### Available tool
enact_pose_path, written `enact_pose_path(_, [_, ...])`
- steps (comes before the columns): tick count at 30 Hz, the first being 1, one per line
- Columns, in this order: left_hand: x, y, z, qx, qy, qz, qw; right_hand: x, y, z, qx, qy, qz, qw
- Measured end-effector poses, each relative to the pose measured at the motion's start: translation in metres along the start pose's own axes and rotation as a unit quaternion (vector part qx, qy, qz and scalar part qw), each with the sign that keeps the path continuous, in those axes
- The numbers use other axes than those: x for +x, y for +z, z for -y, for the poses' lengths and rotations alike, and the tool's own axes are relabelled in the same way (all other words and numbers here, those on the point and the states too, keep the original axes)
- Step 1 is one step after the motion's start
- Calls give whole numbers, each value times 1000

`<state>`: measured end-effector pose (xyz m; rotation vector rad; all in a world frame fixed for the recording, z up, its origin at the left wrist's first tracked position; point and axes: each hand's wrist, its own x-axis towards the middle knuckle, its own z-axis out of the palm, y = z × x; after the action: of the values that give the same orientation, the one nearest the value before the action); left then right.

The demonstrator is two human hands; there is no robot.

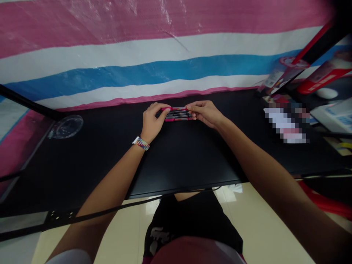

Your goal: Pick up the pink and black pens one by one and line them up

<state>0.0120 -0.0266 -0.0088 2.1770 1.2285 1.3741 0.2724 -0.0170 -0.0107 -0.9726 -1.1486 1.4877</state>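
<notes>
Several pens (178,114) lie side by side in a flat row over the black desk, pink-red at the outer ones and dark in between. My left hand (153,119) pinches their left ends between thumb and fingers; a colourful woven band circles that wrist. At the opposite ends, the fingertips of my right hand (205,113) are closed on the same row. Whether the pens touch the desktop I cannot tell. Some of the fingers are hidden behind the pens.
A clear plastic lid or dish (67,127) lies on the desk (181,157) at the left. To the right stand a drink cup (287,75) with a red straw, a red bottle (324,75) and a white mouse (326,93). A striped sheet (154,71) hangs behind.
</notes>
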Motion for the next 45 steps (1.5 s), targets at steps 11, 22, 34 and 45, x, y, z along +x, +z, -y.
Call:
enact_pose_path(11, [0, 2, 5, -34, -43, -15, 998, -2, 12, 0, -29, -63, -46, 997])
enact_pose_path(22, [4, 2, 12, -66, -73, -41, 994, -1, 8, 1, -34, -82, -55, 995])
enact_pose_path(34, [6, 2, 23, -97, -89, -43, 990, 3, 7, -2, 5, -100, -72, 992])
enact_pose_path(45, [7, 2, 27, -127, -114, -50, 984, 7, 2, -5, 12, -103, -75, 992])
